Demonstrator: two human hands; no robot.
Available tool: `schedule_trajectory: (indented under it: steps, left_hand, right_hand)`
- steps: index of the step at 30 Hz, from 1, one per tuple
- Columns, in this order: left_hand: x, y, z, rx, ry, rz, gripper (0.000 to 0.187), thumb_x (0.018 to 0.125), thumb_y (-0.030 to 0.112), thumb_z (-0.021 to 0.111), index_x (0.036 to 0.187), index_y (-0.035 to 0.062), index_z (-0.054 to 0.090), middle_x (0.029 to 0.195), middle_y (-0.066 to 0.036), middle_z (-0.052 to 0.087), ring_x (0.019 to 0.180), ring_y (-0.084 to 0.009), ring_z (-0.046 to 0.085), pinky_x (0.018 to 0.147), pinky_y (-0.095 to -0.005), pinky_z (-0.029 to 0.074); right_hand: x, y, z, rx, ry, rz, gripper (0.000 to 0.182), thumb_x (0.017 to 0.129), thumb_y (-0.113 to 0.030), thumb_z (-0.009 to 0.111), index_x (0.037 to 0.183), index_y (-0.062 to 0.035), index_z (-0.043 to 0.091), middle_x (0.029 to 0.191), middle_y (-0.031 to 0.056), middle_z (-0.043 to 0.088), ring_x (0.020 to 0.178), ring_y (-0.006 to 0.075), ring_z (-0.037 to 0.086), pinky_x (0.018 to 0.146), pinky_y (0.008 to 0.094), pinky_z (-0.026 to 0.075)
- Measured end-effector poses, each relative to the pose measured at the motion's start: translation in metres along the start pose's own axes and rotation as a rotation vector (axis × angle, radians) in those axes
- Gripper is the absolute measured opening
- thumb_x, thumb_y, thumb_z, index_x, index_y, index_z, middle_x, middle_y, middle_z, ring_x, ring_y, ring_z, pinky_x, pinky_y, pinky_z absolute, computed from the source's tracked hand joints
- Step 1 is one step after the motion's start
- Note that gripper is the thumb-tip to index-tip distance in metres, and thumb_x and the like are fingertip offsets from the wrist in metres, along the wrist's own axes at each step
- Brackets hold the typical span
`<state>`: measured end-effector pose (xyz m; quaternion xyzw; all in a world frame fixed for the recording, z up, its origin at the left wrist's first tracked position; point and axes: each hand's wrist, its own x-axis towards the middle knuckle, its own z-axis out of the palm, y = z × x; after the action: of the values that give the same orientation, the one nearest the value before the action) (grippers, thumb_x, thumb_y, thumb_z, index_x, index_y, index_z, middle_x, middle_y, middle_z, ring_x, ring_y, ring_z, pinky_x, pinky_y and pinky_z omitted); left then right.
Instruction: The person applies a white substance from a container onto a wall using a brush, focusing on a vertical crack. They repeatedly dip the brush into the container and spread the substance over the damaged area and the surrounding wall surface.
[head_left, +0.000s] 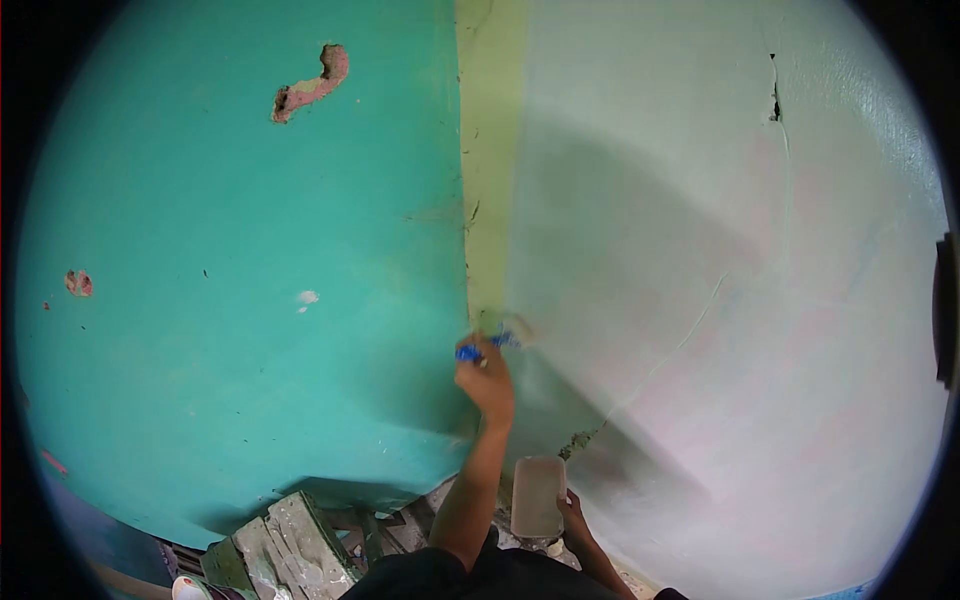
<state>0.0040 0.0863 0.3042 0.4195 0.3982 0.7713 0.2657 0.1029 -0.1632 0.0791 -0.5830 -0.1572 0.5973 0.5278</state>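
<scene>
My left hand [485, 385] is raised at the wall corner, its fingers closed round the blue handle of a paintbrush [508, 337]. The brush head is smeared by motion and lies at the edge of the yellow-green strip [490, 200] and the whitish wall [640, 240]. Low down, my right hand [574, 522] grips the right side of a rectangular plastic tub [539, 462]. Pale, whitish stuff shows inside the tub.
A turquoise wall [250, 220] with chipped patches [310, 92] stands left. The whitish wall has a crack [680, 335] and a broken hole [577, 443]. A paint-spattered wooden bench [295, 550] stands below at left. A dark object [943, 310] sits at the right edge.
</scene>
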Motion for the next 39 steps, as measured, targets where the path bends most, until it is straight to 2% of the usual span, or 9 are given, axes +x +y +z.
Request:
schedule_trajectory:
  steps: [6, 8, 10, 13, 20, 24, 29, 32, 39]
  left_hand:
    - [0.062, 0.179, 0.082, -0.003, 0.047, 0.483, 0.015, 0.094, 0.007, 0.057, 0.088, -0.0066, 0.06, 0.073, -0.009, 0.062, 0.062, -0.0144, 0.056, 0.06, -0.027, 0.05]
    - [0.088, 0.214, 0.107, -0.321, 0.002, 0.57, 0.018, 0.093, 0.009, 0.057, 0.091, -0.0086, 0.059, 0.077, -0.01, 0.063, 0.06, -0.016, 0.057, 0.06, -0.027, 0.05]
    - [0.101, 0.265, 0.104, -0.375, -0.141, 0.342, 0.025, 0.092, 0.014, 0.056, 0.097, -0.0106, 0.057, 0.084, -0.012, 0.063, 0.066, -0.0185, 0.063, 0.061, -0.0271, 0.052]
    - [0.108, 0.284, 0.117, -0.92, -0.174, 0.084, 0.03, 0.091, 0.018, 0.055, 0.102, -0.0105, 0.056, 0.09, -0.013, 0.064, 0.075, -0.0217, 0.068, 0.064, -0.0268, 0.053]
    - [0.037, 0.186, 0.091, -0.8, -0.003, -0.267, 0.036, 0.092, 0.022, 0.058, 0.112, -0.0068, 0.053, 0.099, -0.014, 0.064, 0.086, -0.0236, 0.068, 0.076, -0.0319, 0.054]
    - [-0.03, 0.083, 0.036, -0.61, 0.069, -0.353, 0.038, 0.095, 0.03, 0.06, 0.108, -0.0049, 0.053, 0.096, -0.013, 0.064, 0.082, -0.0204, 0.067, 0.074, -0.0322, 0.055]
    - [-0.082, -0.036, -0.042, -0.352, 0.077, -0.412, 0.027, 0.096, 0.021, 0.059, 0.102, -0.005, 0.055, 0.084, -0.011, 0.062, 0.072, -0.0174, 0.064, 0.064, -0.0267, 0.053]
    - [-0.088, -0.077, -0.055, -0.163, -0.045, -0.379, 0.023, 0.094, 0.017, 0.061, 0.097, -0.0051, 0.058, 0.078, -0.01, 0.062, 0.07, -0.015, 0.063, 0.062, -0.0249, 0.051]
    - [-0.042, 0.056, 0.02, 0.102, -0.101, 0.049, 0.017, 0.092, 0.012, 0.062, 0.091, -0.0047, 0.061, 0.075, -0.008, 0.064, 0.066, -0.0121, 0.062, 0.057, -0.0251, 0.051]
  right_hand:
    - [0.017, 0.022, -0.004, -0.001, 0.001, -0.097, 0.069, 0.097, -0.044, 0.053, 0.146, -0.0111, 0.017, 0.124, 0.0195, 0.051, 0.107, 0.0295, 0.06, 0.077, 0.0446, 0.057]
    - [0.011, 0.017, 0.001, -0.019, 0.015, -0.088, 0.069, 0.097, -0.044, 0.052, 0.146, -0.0122, 0.017, 0.124, 0.019, 0.051, 0.107, 0.0296, 0.06, 0.077, 0.0447, 0.056]
    - [0.004, 0.013, 0.004, 0.014, 0.034, -0.037, 0.065, 0.097, -0.038, 0.052, 0.146, -0.012, 0.019, 0.128, 0.0179, 0.048, 0.112, 0.0307, 0.056, 0.078, 0.0477, 0.055]
    - [0.007, 0.017, 0.0, 0.009, 0.019, -0.017, 0.064, 0.098, -0.036, 0.052, 0.147, -0.0123, 0.018, 0.129, 0.0176, 0.047, 0.112, 0.0316, 0.056, 0.072, 0.0482, 0.056]
    - [-0.003, 0.008, -0.006, -0.01, 0.019, -0.027, 0.066, 0.098, -0.044, 0.05, 0.146, -0.0139, 0.017, 0.121, 0.0172, 0.053, 0.105, 0.0285, 0.061, 0.072, 0.0434, 0.058]
    - [0.002, 0.011, -0.02, 0.04, 0.027, -0.013, 0.065, 0.097, -0.04, 0.052, 0.146, -0.0127, 0.019, 0.13, 0.0176, 0.047, 0.113, 0.0321, 0.055, 0.078, 0.0482, 0.055]
    - [0.01, 0.014, -0.039, -0.046, 0.038, -0.003, 0.061, 0.098, -0.036, 0.051, 0.145, -0.0119, 0.02, 0.13, 0.018, 0.046, 0.114, 0.0324, 0.055, 0.081, 0.0488, 0.055]
    - [0.011, 0.014, -0.042, -0.053, 0.028, -0.056, 0.07, 0.096, -0.047, 0.052, 0.145, -0.0108, 0.019, 0.116, 0.0197, 0.056, 0.098, 0.0271, 0.064, 0.059, 0.0379, 0.058]
    - [0.023, 0.024, -0.035, -0.023, 0.039, -0.079, 0.063, 0.098, -0.036, 0.051, 0.146, -0.0099, 0.019, 0.117, 0.0203, 0.055, 0.102, 0.0282, 0.062, 0.071, 0.0403, 0.057]
